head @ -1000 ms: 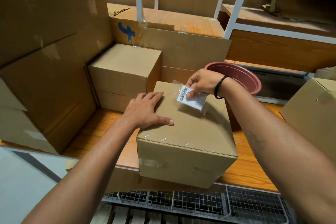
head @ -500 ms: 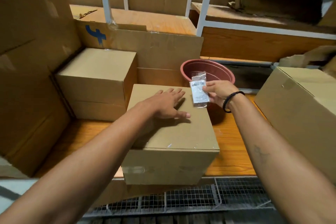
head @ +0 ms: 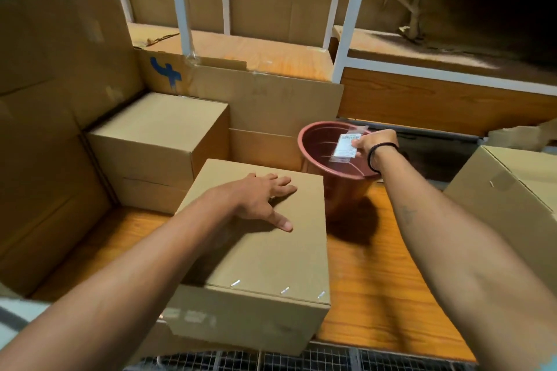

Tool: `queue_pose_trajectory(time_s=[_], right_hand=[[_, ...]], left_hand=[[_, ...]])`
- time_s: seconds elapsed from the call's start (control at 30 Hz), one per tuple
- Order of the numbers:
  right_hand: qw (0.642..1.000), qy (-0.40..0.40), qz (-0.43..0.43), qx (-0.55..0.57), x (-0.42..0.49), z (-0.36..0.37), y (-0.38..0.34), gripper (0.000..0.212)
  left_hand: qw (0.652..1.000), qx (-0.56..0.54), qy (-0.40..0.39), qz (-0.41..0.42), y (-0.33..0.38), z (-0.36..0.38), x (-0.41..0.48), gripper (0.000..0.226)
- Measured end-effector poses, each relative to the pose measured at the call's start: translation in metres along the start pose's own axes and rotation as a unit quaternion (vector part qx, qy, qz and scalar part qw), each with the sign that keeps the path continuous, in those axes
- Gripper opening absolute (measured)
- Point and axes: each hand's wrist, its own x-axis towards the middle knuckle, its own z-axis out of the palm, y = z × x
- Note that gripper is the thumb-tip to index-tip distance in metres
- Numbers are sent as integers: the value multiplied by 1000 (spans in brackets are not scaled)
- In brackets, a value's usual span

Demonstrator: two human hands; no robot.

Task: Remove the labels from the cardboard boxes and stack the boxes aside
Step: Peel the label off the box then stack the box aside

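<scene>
Head view: I judge the label (head: pixel 346 145) could cling to my right hand (head: pixel 373 144), which pinches it above the red bucket (head: pixel 346 190), or flutter past the rim on release, being light and tacky. It's white, barcoded, in crinkled clear film. My left hand (head: pixel 259 199) rests flat, fingers spread, on the stapled box (head: pixel 271 259) beside the bucket.

The right grip (head: pixel 373 144), which a second ago pinched the label (head: pixel 346 146) against the top of the front box (head: pixel 265 253) near its far right corner, has peeled it free and carried it off to the right. Half a second ago the label was level with the box's far edge; it now hangs over the open mouth of the red bucket (head: pixel 313 141).
</scene>
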Motion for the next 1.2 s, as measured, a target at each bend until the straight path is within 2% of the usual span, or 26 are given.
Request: queue_pose_trajectory(time_s=[0.13, 0.2, 0.3, 0.4, 0.5, 0.73, 0.87, 0.93, 1.0, 1.1, 1.2], right_hand=[[999, -10, 15, -36, 17, 9, 2, 35], [992, -68, -11, -104, 22, 11, 5, 38], [984, -123, -3, -126, 24, 11, 10, 39], [992, -103, 9, -76, 23, 17, 14, 41], [991, -108, 66, 35, 18, 24, 20, 39], [980, -177, -85, -14, -51, 25, 46, 22], [953, -127, -228, -154, -92, 14, 65, 31], [938, -108, -270, -190, -122, 5, 72, 36], [933, -98, -279, -203, -148, -4, 83, 35], [936, -120, -246, -221, -179, -13, 104, 39], [934, -173, -219, -224, -199, -13, 126, 55]], left_hand=[[1000, -16, 3, 4, 1, 1, -1, 91], [1000, -29, 9, 5, 0, 1, -3, 90], [999, -39, 19, 7, 0, 3, -5, 90], [999, -43, 21, 8, -1, 4, -5, 90], [999, -38, 23, 12, -2, 4, -4, 90], [998, -60, 26, -2, -7, 5, -4, 95], [994, -94, 64, -2, -24, 8, -26, 90], [991, -99, 94, -2, -41, 11, -49, 84], [984, -118, 127, -27, -59, 19, -74, 84], [957, -215, 172, -89, -81, 42, -109, 93], [932, -327, 144, -63, -91, 65, -126, 110]])
